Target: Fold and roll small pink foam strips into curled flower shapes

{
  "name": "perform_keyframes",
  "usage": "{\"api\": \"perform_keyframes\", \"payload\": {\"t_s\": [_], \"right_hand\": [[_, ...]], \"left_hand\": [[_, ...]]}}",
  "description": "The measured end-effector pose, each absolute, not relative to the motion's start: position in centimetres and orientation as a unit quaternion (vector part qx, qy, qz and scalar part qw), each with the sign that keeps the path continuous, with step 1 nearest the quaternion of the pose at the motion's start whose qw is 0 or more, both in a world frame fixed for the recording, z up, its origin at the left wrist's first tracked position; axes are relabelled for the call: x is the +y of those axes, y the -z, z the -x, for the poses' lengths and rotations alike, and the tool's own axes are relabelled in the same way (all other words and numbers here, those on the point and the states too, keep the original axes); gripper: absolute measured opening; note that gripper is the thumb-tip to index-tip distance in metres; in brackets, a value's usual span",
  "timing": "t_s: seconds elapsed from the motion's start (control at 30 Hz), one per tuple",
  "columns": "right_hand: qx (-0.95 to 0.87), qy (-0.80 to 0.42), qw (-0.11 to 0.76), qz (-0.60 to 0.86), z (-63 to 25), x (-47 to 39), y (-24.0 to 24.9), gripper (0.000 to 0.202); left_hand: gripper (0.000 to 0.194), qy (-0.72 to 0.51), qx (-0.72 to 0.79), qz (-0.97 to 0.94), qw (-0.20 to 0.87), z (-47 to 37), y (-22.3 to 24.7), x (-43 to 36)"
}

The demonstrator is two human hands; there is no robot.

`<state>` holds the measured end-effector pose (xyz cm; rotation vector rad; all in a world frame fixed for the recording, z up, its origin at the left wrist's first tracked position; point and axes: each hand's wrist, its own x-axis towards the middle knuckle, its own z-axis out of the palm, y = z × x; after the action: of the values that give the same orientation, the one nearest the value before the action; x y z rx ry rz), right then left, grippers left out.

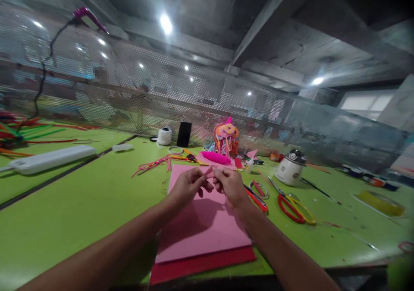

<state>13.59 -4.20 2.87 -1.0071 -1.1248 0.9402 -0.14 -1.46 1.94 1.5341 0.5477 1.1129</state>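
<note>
Between my fingertips is a small piece of pink paper point(209, 171), pinched from both sides. My left hand point(190, 183) grips its left part with thumb and forefinger, the other fingers curled. From the right, my right hand point(229, 184) pinches the other end. Both hands hover over a pink sheet point(203, 235), which lies on a red sheet point(207, 265). Just beyond the hands lie a bright magenta bundle point(216, 157) and a pink and orange fringed craft figure point(227, 137).
Right of the sheets lie a red utility knife point(258, 199), scissors point(296, 208) with red and yellow handles, a white pot point(290, 170) and a tape roll point(381, 202). A phone point(184, 134) leans at the back. Leftward lies a white power strip point(53, 159).
</note>
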Motion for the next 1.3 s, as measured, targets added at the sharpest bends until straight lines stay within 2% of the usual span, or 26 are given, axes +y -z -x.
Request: {"api": "perform_keyframes", "payload": {"t_s": [0.17,0.37,0.5,0.57,0.77,0.87,1.1,1.3], "right_hand": [[-0.498,-0.388,0.643,0.433,-13.4,-4.3,-2.8,0.029],[-0.568,-0.288,0.606,0.476,-13.7,-4.4,-2.9,0.029],[-0.63,-0.234,0.573,0.469,-13.9,-4.2,-2.6,0.028],[-0.636,-0.246,0.564,0.466,-14.0,-3.9,-2.4,0.029],[-0.57,-0.408,0.551,0.453,-14.4,-3.0,-2.0,0.035],[-0.544,-0.452,0.542,0.454,-14.3,-3.2,-2.3,0.039],[-0.547,-0.413,0.574,0.448,-13.3,-4.1,-2.2,0.033],[-0.564,-0.396,0.567,0.451,-13.6,-3.7,-1.9,0.032]], "left_hand": [[0.032,-0.459,0.238,-0.665,0.539,0.2,-1.7,-1.2],[0.025,-0.357,0.225,-0.633,0.649,1.1,-2.2,-1.3],[0.031,-0.34,0.235,-0.634,0.654,1.3,-2.0,-1.0],[0.033,-0.339,0.242,-0.634,0.651,1.3,-1.9,-0.8],[0.036,-0.332,0.244,-0.632,0.656,1.3,-1.7,-0.7],[0.037,-0.353,0.257,-0.641,0.632,1.2,-1.7,-0.8],[0.044,-0.382,0.27,-0.684,0.56,0.7,-1.3,-0.7],[0.037,-0.345,0.283,-0.653,0.612,1.2,-1.6,-0.6]]}}
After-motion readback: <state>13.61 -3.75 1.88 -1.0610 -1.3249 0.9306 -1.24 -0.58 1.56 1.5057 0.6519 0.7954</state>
